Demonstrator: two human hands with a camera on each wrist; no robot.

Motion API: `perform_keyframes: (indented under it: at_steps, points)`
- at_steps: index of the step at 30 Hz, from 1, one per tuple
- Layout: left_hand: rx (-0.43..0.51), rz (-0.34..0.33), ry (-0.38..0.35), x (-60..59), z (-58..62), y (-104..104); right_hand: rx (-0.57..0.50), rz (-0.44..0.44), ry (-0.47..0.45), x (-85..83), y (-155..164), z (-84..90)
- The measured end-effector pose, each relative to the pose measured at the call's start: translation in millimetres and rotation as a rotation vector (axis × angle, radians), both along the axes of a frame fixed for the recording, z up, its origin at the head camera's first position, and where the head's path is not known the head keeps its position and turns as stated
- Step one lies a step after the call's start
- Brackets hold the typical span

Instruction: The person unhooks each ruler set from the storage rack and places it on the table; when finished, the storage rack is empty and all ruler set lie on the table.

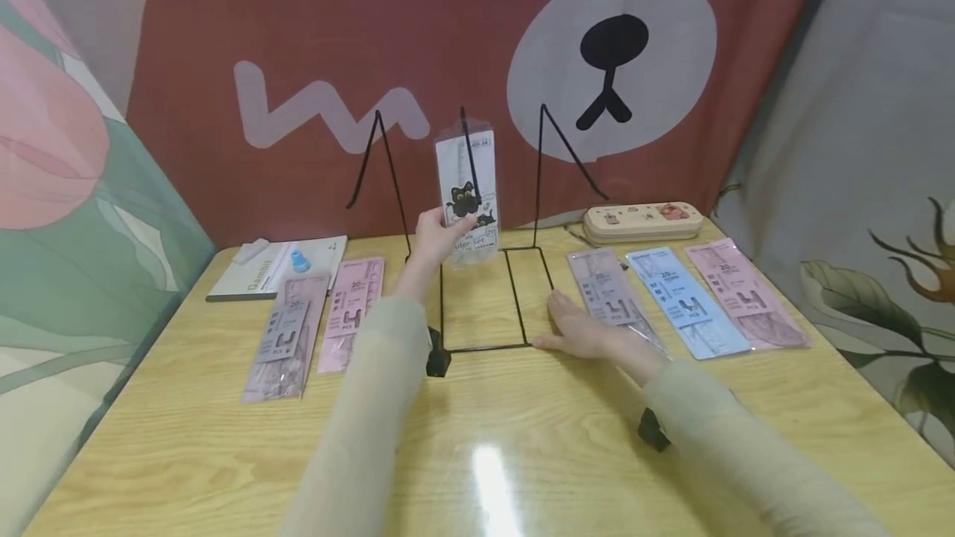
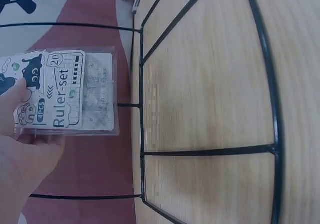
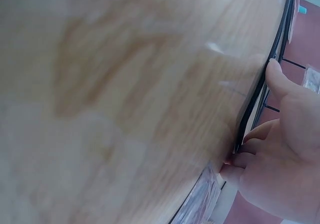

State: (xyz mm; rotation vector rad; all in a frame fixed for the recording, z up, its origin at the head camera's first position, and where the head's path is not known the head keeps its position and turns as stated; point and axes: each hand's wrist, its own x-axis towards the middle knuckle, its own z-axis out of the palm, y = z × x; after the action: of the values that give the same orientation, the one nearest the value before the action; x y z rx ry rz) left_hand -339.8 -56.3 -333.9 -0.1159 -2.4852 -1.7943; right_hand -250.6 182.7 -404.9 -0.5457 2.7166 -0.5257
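Note:
My left hand (image 1: 436,237) pinches a clear-bagged ruler set (image 1: 485,181) by its lower part, thumb on the front and fingers behind. The pack, printed with a black cat, is upright at the middle arm of a black wire rack (image 1: 483,348). That sloping arm crosses the pack's face in the head view. In the left wrist view the lettering on the ruler set (image 2: 62,92) is turned sideways. My right hand (image 1: 589,328) grips the rack's front right corner, low at the table, with the thumb along the front bar and fingers at the side bar.
Left of the rack lie a purple pack (image 1: 283,342), a pink pack (image 1: 351,313) and a book (image 1: 246,272) bearing a small blue item (image 1: 300,261). On the right are purple (image 1: 612,292), blue (image 1: 686,301) and pink packs (image 1: 746,292), with a cream case (image 1: 642,223) behind.

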Motion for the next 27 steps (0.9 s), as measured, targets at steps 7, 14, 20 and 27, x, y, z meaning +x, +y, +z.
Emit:
perform_keyframes:
  at_steps: [7,14,20,27]
  points:
    - [0.005,-0.048,0.020,13.3,-6.7,-5.0,0.010,-0.008,-0.003,0.0,1.1,0.7]
    - [0.001,-0.121,-0.015,44.7,-14.8,-15.2,-0.007,0.014,0.002,0.9,-1.1,3.8]
    - [0.007,-0.176,0.051,82.1,-18.1,-20.7,0.002,0.014,0.007,0.4,-1.6,5.6]
    - [0.018,-0.243,0.052,121.4,-18.3,-28.6,0.006,0.016,0.003,0.1,-2.7,3.6]
